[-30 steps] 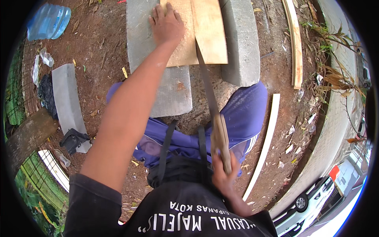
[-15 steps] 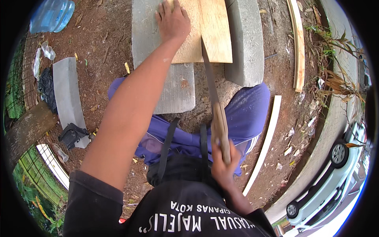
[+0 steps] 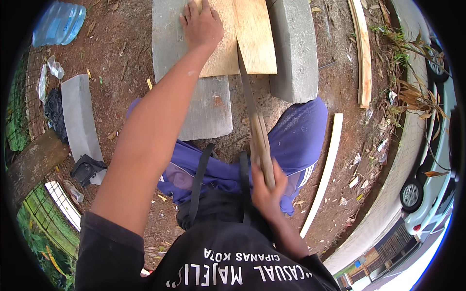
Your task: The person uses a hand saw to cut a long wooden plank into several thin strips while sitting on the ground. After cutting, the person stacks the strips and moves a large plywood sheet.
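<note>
A light wooden board lies across grey concrete blocks, with a long cut running up it from its near edge. My left hand presses on the board's left part, fingers stretched forward and apart. In my right hand is the wooden handle of a handsaw. The saw's narrow blade slants up and away from me into the cut, its far part hidden in or under the board. Sawdust speckles the wood beside the cut. One grey block stands right of the board; a lower slab shows beneath its near left edge.
My bent legs flank the work. Wood strips lie on the dirt at right, near a low wall with a car beyond. At left are a blue water jug, a grey slab and a small black object.
My right hand and the saw handle have moved slightly forward along the cut. The whole view has shifted a little, and the car beyond the wall has moved up in it.
</note>
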{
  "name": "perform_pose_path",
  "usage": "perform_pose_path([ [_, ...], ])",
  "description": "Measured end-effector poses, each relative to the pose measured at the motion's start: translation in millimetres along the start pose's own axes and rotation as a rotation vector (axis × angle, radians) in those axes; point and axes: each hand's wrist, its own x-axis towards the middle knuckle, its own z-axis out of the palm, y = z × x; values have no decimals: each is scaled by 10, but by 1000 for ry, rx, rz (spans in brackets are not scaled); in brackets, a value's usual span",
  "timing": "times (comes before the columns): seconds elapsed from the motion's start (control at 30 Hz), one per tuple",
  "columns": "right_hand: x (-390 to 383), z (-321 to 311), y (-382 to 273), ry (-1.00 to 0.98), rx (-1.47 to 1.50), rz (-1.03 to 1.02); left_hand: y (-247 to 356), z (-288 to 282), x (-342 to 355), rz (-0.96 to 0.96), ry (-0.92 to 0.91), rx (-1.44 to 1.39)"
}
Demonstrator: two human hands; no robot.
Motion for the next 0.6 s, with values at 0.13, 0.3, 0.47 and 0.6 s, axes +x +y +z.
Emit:
perform_pose_path([
  [0.13, -705, -418, -104, -18, -49, 114, 47, -160, 7, -14, -5, -3],
  [0.3, 971, 519, 41, 59, 128, -17, 118, -115, 40, -2, -28, -10],
  [0.47, 607, 351, -167, 59, 31, -60, 31, 19, -17, -7, 1, -1],
  [0.6, -494, -292, 115, -15, -68, 27, 59, -166, 61, -2, 2, 16],
])
